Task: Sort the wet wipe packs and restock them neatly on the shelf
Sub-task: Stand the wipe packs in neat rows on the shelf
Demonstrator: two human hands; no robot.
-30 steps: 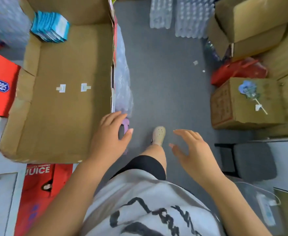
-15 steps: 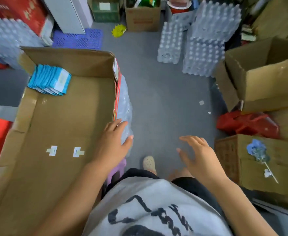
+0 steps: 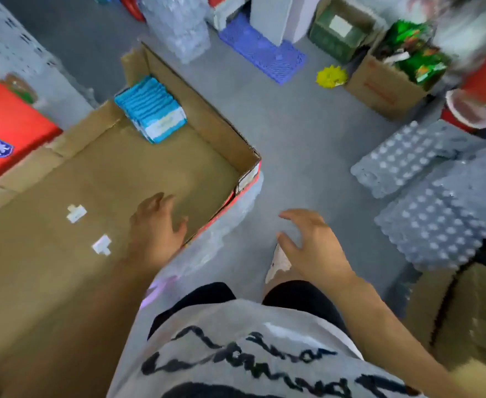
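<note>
The wet wipe packs (image 3: 153,110) stood on edge in a tight blue row in the far corner of an open cardboard box (image 3: 213,122), well beyond the fingers (image 3: 155,201) of the left hand (image 3: 157,225) and a little to their left. The row's long axis ran away from the person, alongside the box's right wall. The nearest pack showed its white-labelled face toward the left fingers, with its long edge lying crosswise to the row.

The left hand hovered over the bare bottom of the box, just inside the right wall, with fingers spread and straight and nothing in them. Whether they touched the cardboard could not be told through the blur. Two small white tape scraps (image 3: 77,213) lay on the box bottom to the left of those fingers.

The right hand (image 3: 313,245) hung over the grey floor (image 3: 293,145), outside the box, its fingers (image 3: 293,215) apart and loosely curved, holding nothing. Shrink-wrapped bottle packs (image 3: 425,208) lay to the right of that hand, and a red carton (image 3: 9,127) sat far left of the box.
</note>
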